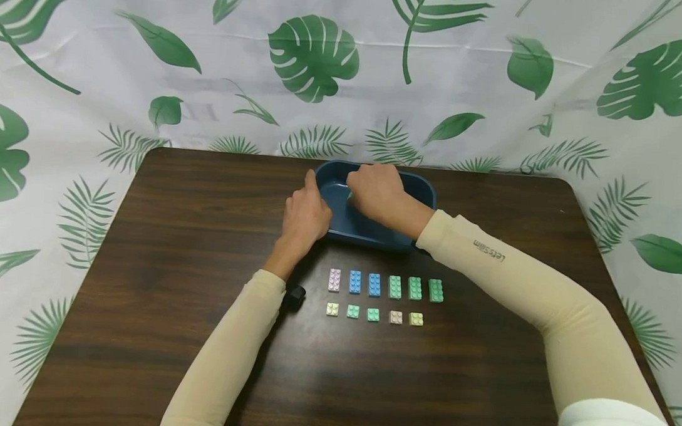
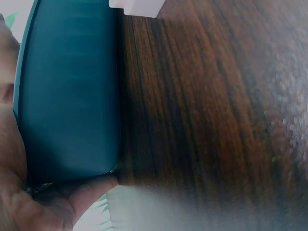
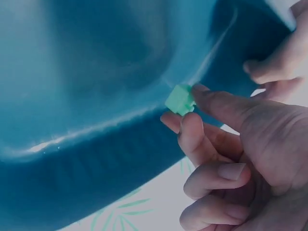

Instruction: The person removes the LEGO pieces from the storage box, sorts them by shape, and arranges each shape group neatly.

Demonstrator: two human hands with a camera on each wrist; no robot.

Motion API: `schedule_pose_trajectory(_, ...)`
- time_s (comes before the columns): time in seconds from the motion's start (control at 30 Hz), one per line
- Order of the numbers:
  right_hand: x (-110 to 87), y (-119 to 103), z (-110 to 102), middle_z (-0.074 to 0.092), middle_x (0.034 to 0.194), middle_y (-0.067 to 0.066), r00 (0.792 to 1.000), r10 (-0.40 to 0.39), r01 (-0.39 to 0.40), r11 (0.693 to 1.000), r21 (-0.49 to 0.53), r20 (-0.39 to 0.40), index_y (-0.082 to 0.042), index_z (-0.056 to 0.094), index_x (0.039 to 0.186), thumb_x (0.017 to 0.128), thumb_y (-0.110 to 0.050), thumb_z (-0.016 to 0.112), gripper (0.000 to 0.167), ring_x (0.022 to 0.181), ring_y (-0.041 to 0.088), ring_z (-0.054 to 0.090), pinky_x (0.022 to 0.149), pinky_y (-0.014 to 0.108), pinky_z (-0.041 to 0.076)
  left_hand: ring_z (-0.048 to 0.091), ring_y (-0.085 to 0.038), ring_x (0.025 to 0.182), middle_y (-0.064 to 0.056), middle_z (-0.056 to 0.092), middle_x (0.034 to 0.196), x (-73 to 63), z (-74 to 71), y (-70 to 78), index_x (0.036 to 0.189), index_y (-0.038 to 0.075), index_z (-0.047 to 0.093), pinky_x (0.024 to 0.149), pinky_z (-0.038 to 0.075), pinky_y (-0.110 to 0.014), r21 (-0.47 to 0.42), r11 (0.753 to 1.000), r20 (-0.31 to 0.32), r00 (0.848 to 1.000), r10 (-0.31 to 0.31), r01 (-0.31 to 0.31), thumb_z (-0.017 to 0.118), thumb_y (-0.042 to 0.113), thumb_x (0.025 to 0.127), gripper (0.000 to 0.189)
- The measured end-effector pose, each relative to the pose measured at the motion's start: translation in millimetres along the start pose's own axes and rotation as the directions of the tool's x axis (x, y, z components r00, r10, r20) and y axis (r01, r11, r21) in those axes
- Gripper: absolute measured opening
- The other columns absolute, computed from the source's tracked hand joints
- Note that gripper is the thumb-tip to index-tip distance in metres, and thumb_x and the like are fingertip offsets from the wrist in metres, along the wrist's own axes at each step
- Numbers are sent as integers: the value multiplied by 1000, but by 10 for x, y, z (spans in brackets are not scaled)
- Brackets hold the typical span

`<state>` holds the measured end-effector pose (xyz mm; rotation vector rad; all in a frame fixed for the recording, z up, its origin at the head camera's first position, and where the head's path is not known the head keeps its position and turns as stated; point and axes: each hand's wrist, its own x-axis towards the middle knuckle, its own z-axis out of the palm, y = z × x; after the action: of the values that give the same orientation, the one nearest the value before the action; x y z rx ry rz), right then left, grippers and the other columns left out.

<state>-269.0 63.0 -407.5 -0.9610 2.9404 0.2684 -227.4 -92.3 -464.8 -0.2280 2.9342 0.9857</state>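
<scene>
A dark blue plastic tray stands near the table's far edge. My left hand grips its left end, the thumb low against the outer wall and the index finger stretched along the rim. Over the inside of the tray, my right hand pinches a small light green toy brick between thumb and fingertips. In the right wrist view the brick's studs face the fingers, and the tray's floor and wall lie beyond it.
Two rows of toy bricks lie in front of the tray. The farther row has longer bricks: a pink one, blue ones and green ones. Square bricks, such as a yellow one, form the nearer row. A leaf-print cloth hangs behind the table.
</scene>
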Motion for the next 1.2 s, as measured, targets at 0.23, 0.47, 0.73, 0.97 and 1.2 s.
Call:
schedule_pose_trajectory(0.23,-341,-10,-87,50,53,1,998,-20,20,1000,-12,-54,-13,74,74,94,-37,81,31,49,19,56,46,32,42,70,-46,110,-20,72,128,-4,13,4,167,8,21,98,56,-55,-1,1000,2,1000,-1,1,48,15,103,70)
schedule_pose_trajectory(0.47,-809,168,-128,50,51,1,995,0,2,1000,16,-101,-16,76,82,96,-40,78,28,44,17,48,42,30,31,71,-45,107,-20,73,124,10,43,35,167,8,21,97,57,-54,-12,1000,7,1000,13,-13,45,13,104,68)
schedule_pose_trajectory(0.73,-1490,355,68,51,57,-3,956,-36,48,998,33,-291,-13,67,80,95,-35,80,30,42,12,38,42,27,21,71,-47,104,-23,72,126,-25,12,-8,167,8,22,95,57,-56,-17,1000,-1,1000,3,-3,44,13,104,67)
schedule_pose_trajectory(0.97,-2076,360,303,59,64,-2,922,-79,89,996,8,-378,-10,71,91,89,-32,83,25,44,8,42,42,24,21,71,-46,100,-25,72,124,-32,31,-11,167,7,21,91,57,-56,-16,1000,1,1000,26,-26,42,13,104,67)
schedule_pose_trajectory(1.2,-2473,386,567,56,66,-9,920,-169,200,978,53,-353,-14,70,89,83,-31,86,24,49,-1,42,45,18,28,70,-48,108,-24,71,129,-26,16,21,167,9,22,95,57,-57,-13,1000,-1,1000,-1,1,43,14,104,67)
